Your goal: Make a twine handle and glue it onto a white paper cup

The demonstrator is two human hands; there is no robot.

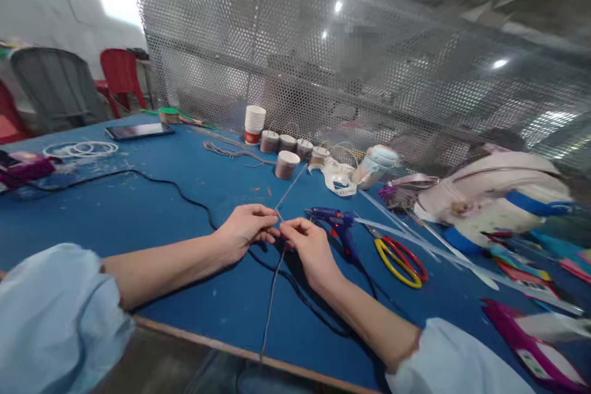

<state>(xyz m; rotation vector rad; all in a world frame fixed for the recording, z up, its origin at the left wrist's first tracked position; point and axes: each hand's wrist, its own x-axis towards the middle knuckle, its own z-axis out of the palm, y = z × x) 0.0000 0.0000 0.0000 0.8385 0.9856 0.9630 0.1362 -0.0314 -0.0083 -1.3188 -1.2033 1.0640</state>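
Pretty much fingertip stuff here: the thin grey cord [271, 303] is pinched by both left hand [247, 231] and right hand [311, 252], equally close, strung lengthwise from the surface's [115, 215] near edge toward the small cup [287, 166].

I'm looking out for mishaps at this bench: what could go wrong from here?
The glue gun lies close to the right hand; if hot, its nozzle might burn it. The black cable passes under the left hand and could be snagged. The cord between the hands reaches the table's near edge, where it might catch.
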